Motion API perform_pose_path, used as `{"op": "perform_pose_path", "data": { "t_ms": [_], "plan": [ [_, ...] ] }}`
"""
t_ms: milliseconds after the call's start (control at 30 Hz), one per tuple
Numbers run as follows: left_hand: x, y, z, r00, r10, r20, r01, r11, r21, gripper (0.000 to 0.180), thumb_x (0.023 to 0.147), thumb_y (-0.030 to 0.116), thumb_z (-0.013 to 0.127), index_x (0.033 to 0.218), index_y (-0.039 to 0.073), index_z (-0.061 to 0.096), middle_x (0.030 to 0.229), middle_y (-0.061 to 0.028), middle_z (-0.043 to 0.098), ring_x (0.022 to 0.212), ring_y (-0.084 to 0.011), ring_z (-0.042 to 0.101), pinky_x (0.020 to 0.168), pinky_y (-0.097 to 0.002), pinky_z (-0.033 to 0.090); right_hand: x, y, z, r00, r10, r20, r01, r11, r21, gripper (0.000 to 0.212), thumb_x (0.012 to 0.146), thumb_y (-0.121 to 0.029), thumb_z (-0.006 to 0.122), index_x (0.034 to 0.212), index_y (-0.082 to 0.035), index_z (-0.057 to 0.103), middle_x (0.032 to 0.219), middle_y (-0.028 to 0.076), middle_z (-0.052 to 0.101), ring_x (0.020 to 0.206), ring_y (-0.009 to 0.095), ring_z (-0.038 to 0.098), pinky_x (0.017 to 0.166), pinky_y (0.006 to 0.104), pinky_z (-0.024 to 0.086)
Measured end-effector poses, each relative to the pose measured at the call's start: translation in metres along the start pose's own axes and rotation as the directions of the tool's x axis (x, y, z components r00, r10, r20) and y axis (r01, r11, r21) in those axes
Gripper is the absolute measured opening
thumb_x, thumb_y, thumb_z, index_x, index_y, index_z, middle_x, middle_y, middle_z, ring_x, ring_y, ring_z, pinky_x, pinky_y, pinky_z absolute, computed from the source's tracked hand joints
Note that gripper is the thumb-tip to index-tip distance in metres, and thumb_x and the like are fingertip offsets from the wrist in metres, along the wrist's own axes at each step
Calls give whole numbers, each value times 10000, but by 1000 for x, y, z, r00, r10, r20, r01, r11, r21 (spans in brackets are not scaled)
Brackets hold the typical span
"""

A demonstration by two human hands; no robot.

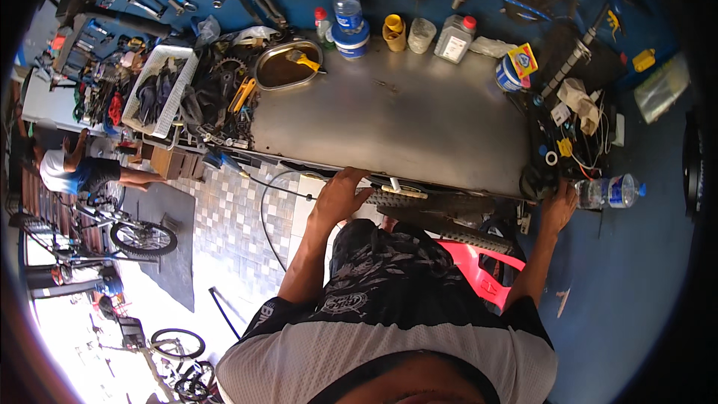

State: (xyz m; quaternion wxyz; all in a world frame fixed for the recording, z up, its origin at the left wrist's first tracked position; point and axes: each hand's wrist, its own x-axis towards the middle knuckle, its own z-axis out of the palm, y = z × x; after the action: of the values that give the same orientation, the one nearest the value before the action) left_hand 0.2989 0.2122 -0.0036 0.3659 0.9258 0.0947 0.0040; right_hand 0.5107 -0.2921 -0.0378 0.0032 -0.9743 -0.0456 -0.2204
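Note:
A bare metal workbench top (389, 120) spreads in front of me. My left hand (336, 196) rests at its near edge, fingers stretched over the rim and thumb apart, holding nothing. Just right of that hand, a bicycle tyre (396, 200) shows below the edge. At the bench's right corner, my right hand (559, 206) has its fingers bent together against a dark object (538, 179); what they hold is too dark to make out. A clear plastic bottle with a blue cap (612, 191) lies beside this hand.
An oval metal pan (288, 66) with a yellow-handled brush stands at the back left, near a white basket (161, 93). Bottles, cups and a grey jug (454, 39) line the back. A red plastic chair (479, 269) is below the bench. Another person (82, 172) is at far left by bicycles.

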Motion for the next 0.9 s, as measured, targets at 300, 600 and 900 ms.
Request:
{"op": "perform_pose_path", "data": {
  "t_ms": [300, 600, 900],
  "plan": [
    [4, 5, -7, 1000, -15, 18, 15, 1000, 27, 400, 871, 183, 782, 1230, 29, 697, 1200, -193, 701, 1110, -386, 677, 982, -460, 537, -4, 0, 6, 986, -101, 129, 111, 991, -69, 427, 873, -301, 761, 1284, -209, 690, 1259, 130, 625, 1190, 340, 584, 982, 469, 490],
    [30, -32, -30, 975, 7, -221, -32, 994, -107, 313, 918, 191, 764, 1190, 40, 725, 1134, -156, 726, 1003, -287, 725, 847, -381, 578, 27, -75, -20, 981, -86, 173, 65, 990, 122, 285, 871, -281, 761, 1125, -152, 742, 1149, 156, 700, 1138, 371, 643, 963, 494, 504],
    [176, -49, -118, 818, 45, -574, -87, 995, -46, 249, 916, 238, 765, 988, 0, 747, 872, -164, 749, 762, -294, 740, 708, -394, 583, 3, -165, -41, 871, -333, 361, 132, 866, 482, 335, 885, -190, 756, 1204, -105, 702, 1092, 159, 702, 992, 403, 655, 859, 511, 520]
  ]
}}
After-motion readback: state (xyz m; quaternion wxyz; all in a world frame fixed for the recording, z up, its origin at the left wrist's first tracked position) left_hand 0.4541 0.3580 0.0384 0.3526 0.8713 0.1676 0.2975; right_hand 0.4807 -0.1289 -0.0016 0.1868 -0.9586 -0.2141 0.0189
